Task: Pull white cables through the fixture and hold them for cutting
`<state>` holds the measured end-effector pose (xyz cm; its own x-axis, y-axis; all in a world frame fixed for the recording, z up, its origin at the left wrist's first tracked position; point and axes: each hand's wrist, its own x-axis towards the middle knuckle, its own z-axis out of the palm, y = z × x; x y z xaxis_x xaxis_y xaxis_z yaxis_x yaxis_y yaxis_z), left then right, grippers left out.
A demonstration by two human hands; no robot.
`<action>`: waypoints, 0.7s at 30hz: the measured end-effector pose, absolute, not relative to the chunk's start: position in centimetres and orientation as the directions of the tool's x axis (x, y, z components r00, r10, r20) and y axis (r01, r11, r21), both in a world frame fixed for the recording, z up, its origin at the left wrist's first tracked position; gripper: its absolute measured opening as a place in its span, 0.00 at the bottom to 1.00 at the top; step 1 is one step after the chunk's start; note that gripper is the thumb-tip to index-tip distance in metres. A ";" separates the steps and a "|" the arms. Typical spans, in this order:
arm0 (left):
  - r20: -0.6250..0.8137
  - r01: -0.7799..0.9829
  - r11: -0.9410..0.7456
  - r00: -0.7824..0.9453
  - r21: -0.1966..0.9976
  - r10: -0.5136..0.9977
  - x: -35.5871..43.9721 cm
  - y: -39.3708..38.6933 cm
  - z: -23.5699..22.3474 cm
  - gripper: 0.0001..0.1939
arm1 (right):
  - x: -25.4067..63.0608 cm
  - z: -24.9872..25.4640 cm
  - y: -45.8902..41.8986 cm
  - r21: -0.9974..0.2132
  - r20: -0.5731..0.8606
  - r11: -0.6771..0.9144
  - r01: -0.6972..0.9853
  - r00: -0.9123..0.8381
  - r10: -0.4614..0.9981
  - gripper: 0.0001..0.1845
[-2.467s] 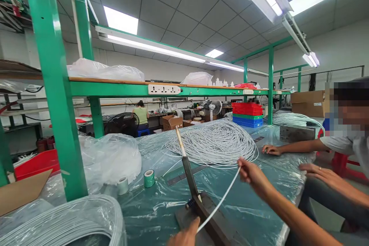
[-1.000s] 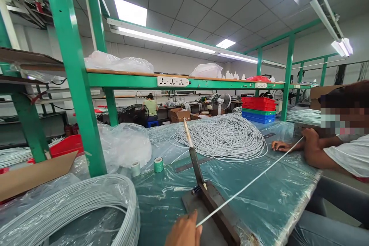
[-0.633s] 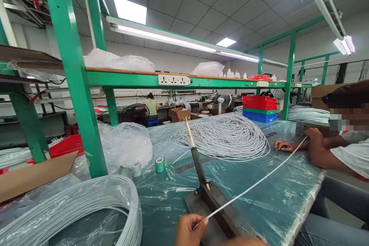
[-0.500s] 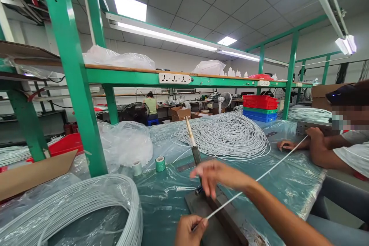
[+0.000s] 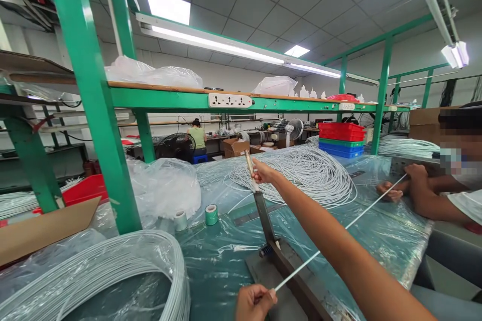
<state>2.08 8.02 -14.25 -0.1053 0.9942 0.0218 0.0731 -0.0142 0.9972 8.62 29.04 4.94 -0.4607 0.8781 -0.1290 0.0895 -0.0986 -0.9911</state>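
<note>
Between thumb and fingers, my left hand [image 5: 255, 302] pinches a white cable [image 5: 331, 241] at the bottom centre. The cable runs taut up and right to a co-worker's hand [image 5: 416, 174]. My right hand [image 5: 262, 171] is wrapped round the pale handle [image 5: 249, 163] of a metal bench lever tool [image 5: 266, 220]. The tool's lever stands raised, with a spring [image 5: 265, 250] near its pivot, above a flat metal base [image 5: 259, 268]. My right forearm passes above the cable. Part of the base is hidden behind my left hand.
A large loose cable heap [image 5: 301, 175] lies behind the tool. At left are a wrapped cable coil [image 5: 176, 271], green tape [image 5: 211, 214] and clear plastic bags [image 5: 165, 185]. Stacked red and blue trays [image 5: 341, 139] stand at the back right. A green shelf post [image 5: 94, 95] rises at left.
My right hand has moved up and away from above the tool's base and closed round the lever handle. My left hand still pinches the cable. The co-worker's hands have shifted slightly right.
</note>
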 end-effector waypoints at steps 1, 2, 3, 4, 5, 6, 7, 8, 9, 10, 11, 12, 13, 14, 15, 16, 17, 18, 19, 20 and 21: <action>0.013 0.060 -0.006 -0.106 0.998 0.994 2.1 8.0 -14.2 0.17 | 8.9 5.2 28.8 -0.991 -0.130 -0.105 0.080 -0.465 0.876 0.25; 0.005 0.049 0.000 -0.105 0.999 0.994 2.1 8.0 -14.3 0.17 | 9.4 5.6 28.6 -0.992 -0.128 -0.108 0.069 -0.470 0.874 0.25; -0.003 0.040 0.008 -0.103 0.999 0.995 2.1 8.0 -14.3 0.16 | 10.0 6.0 28.2 -0.992 -0.123 -0.109 0.057 -0.476 0.871 0.25; -0.012 0.031 0.015 -0.099 0.999 0.995 2.2 8.0 -14.3 0.16 | 10.8 6.5 27.7 -0.993 -0.114 -0.106 0.043 -0.484 0.868 0.25; -0.022 0.023 0.024 -0.096 0.999 0.995 2.2 8.0 -14.2 0.16 | 11.7 6.9 27.0 -0.994 -0.105 -0.103 0.031 -0.493 0.864 0.26; -0.033 0.016 0.034 -0.094 0.999 0.995 2.2 8.0 -14.2 0.15 | 12.8 7.4 26.2 -0.995 -0.096 -0.101 0.017 -0.503 0.859 0.26; -0.043 0.009 0.044 -0.093 0.999 0.995 2.3 8.0 -14.1 0.15 | 14.0 7.7 25.3 -0.995 -0.091 -0.104 0.002 -0.514 0.853 0.27; -0.053 0.003 0.053 -0.091 0.999 0.994 2.3 7.9 -14.0 0.14 | 15.3 8.0 24.2 -0.994 -0.089 -0.112 -0.011 -0.525 0.846 0.27; -0.062 0.000 0.062 -0.090 0.998 0.994 2.4 7.9 -13.9 0.14 | 16.6 8.2 23.0 -0.992 -0.091 -0.122 -0.022 -0.535 0.840 0.28; -0.071 0.001 0.071 -0.091 0.997 0.993 2.4 7.8 -13.7 0.13 | 18.0 8.3 21.7 -0.990 -0.098 -0.135 -0.029 -0.544 0.833 0.28; -0.080 0.006 0.081 -0.092 0.997 0.993 2.4 7.7 -13.6 0.13 | 19.3 8.2 20.4 -0.988 -0.110 -0.152 -0.030 -0.552 0.826 0.27; -0.088 0.011 0.089 -0.094 0.996 0.992 2.4 7.7 -13.4 0.12 | 20.6 7.9 19.0 -0.985 -0.128 -0.169 -0.022 -0.562 0.817 0.26; -0.093 0.017 0.095 -0.097 0.995 0.991 2.5 7.6 -13.3 0.12 | 21.9 7.5 17.6 -0.983 -0.149 -0.185 -0.005 -0.572 0.807 0.25; -0.092 0.023 0.095 -0.099 0.995 0.991 2.5 7.5 -13.2 0.11 | 23.1 7.0 16.2 -0.981 -0.167 -0.196 0.013 -0.580 0.797 0.23; -0.091 0.028 0.094 -0.099 0.995 0.991 2.5 7.5 -13.0 0.11 | 24.1 6.4 14.9 -0.979 -0.178 -0.200 0.029 -0.590 0.787 0.20; -0.093 0.034 0.096 -0.100 0.995 0.991 2.5 7.5 -12.9 0.11 | 25.0 5.7 13.6 -0.980 -0.180 -0.196 0.040 -0.602 0.778 0.17; -0.098 0.041 0.102 -0.101 0.994 0.990 2.5 7.5 -12.9 0.11 | 25.8 5.0 12.5 -0.981 -0.178 -0.189 0.047 -0.611 0.771 0.14; -0.106 0.048 0.112 -0.104 0.993 0.989 2.5 7.5 -12.8 0.11 | 26.5 4.4 11.4 -0.981 -0.178 -0.186 0.052 -0.615 0.768 0.12; -0.118 0.055 0.125 -0.107 0.991 0.987 2.5 7.5 -12.7 0.11 | 27.0 3.8 10.4 -0.980 -0.186 -0.192 0.056 -0.609 0.771 0.11; -0.130 0.060 0.137 -0.112 0.989 0.985 2.5 7.5 -12.7 0.11 | 27.4 3.3 9.5 -0.975 -0.209 -0.214 0.063 -0.595 0.776 0.11; -0.139 0.063 0.147 -0.115 0.987 0.984 2.5 7.6 -12.7 0.11 | 27.7 2.9 8.7 -0.966 -0.246 -0.249 0.076 -0.571 0.783 0.12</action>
